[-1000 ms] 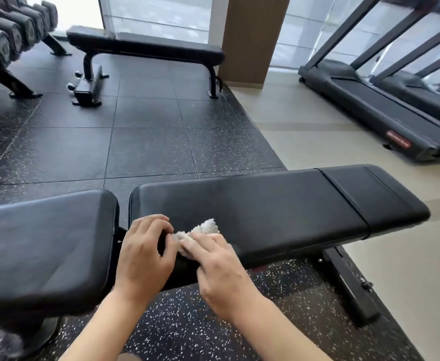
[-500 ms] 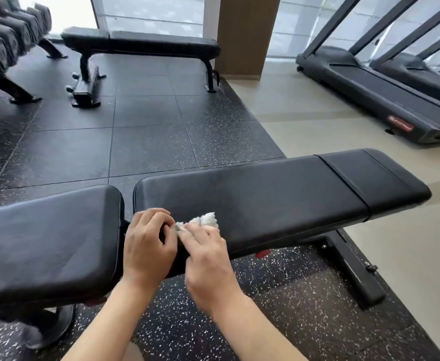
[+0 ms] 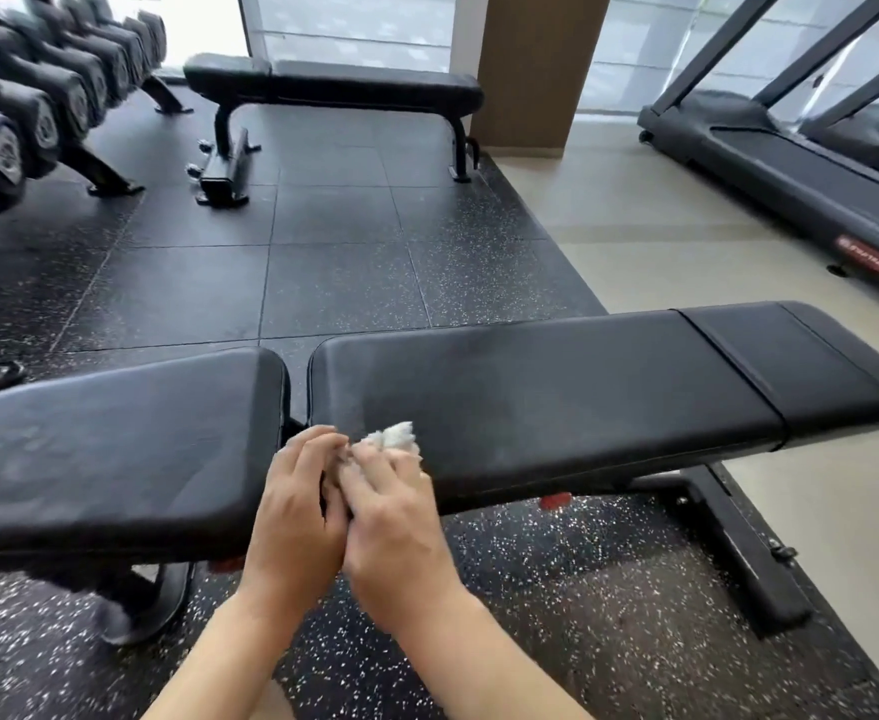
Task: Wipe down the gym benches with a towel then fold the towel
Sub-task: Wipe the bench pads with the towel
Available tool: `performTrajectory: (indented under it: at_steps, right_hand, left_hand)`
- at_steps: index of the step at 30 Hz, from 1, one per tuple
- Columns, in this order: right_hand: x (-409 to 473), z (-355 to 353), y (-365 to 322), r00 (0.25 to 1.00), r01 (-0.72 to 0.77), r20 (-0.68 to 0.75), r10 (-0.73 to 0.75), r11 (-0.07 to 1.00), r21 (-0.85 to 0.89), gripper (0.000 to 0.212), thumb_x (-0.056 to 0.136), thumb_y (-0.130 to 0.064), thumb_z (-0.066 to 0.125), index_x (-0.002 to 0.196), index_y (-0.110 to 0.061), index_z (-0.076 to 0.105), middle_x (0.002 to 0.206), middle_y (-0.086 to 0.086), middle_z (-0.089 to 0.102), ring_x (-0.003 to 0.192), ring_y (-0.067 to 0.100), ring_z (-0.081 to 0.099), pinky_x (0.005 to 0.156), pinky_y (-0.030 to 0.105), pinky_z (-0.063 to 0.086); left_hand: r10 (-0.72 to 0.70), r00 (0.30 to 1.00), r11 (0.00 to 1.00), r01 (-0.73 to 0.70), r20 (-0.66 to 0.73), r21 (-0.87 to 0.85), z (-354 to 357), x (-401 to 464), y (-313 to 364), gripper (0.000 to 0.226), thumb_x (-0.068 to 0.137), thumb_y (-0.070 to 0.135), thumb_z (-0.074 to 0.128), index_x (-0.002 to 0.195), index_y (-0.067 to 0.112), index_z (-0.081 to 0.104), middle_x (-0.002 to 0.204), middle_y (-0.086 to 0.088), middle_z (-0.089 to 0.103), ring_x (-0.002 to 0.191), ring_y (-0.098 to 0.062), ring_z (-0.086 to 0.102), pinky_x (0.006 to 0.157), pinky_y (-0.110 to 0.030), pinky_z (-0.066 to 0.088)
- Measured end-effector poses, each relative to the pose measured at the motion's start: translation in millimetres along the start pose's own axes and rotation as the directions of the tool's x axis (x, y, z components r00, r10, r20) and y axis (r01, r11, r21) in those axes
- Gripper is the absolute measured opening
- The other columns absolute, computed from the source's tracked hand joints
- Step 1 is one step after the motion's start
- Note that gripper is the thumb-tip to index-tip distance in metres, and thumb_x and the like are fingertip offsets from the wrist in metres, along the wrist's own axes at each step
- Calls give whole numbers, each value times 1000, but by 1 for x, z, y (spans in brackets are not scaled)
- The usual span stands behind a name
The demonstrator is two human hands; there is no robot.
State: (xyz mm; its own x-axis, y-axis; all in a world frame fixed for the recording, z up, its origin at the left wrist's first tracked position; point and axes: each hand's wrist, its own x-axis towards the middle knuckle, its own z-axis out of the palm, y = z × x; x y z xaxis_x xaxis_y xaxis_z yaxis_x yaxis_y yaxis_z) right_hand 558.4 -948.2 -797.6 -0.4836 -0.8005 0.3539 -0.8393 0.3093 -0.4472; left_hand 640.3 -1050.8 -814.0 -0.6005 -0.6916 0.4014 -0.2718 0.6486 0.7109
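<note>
While the towel (image 3: 393,438) sits bunched into a small white wad between your two hands, it lies at the near edge of the near bench (image 3: 556,402), just right of the gap that splits the bench's long back pad from its shorter seat pad (image 3: 115,439). Your right hand (image 3: 395,517) curls over the wad from the near side, fingers bent round the cloth; your left hand (image 3: 297,506) presses in beside it, fingers curled toward the same bundle, though whether those fingers actually pinch fabric cannot be told, since the right hand covers the contact. Both hands touch each other over the bench's near edge.

Judged from this arrangement, you appear to be at the folding or gathering stage, not mid-wipe: the cloth is compacted, not spread flat on the padding. The fold, if begun, looks unfinished, because the visible part is lumpy with no clean edges. Faint dull streaks on the back pad beyond the towel may be wiping marks, but that is a reading, not a certainty; no frame shows how much of the seat pad was covered.

Beyond the near bench, across the speckled rubber floor (image 3: 323,262), stands a second bench (image 3: 333,85); its state of cleaning cannot be told. Left of that bench runs a dumbbell rack (image 3: 37,111), and right of the near bench's far end lies a treadmill (image 3: 801,163).
</note>
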Motion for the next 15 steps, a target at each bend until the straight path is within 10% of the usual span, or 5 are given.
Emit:
performTrajectory:
  at_steps: [6,9,15]
  right_hand:
    - [-3,-28,30,982,174,79,-173,985,-3,55,88,-18,44,140,-27,57,141,-6,56,126,22,49,104,35,43]
    - [8,-68,116,1000,-9,-11,8,994,-107,64,78,-11,42,135,-29,63,137,-7,60,124,23,52,102,41,48]
    - [20,-107,188,974,-223,10,227,964,-147,60,78,-6,41,130,-20,68,136,-4,61,124,29,50,105,50,45]
  left_hand:
    - [-19,998,998,15,62,65,-12,-10,2,41,81,9,51,120,14,65,126,3,60,119,-16,53,111,-20,35]
    - [-41,997,994,34,66,102,-5,-6,15,34,83,5,54,112,16,69,125,5,60,117,-16,50,108,-10,28]
    - [5,991,983,-30,136,184,13,1,53,24,83,9,58,101,18,71,120,5,62,114,-19,55,105,-35,44]
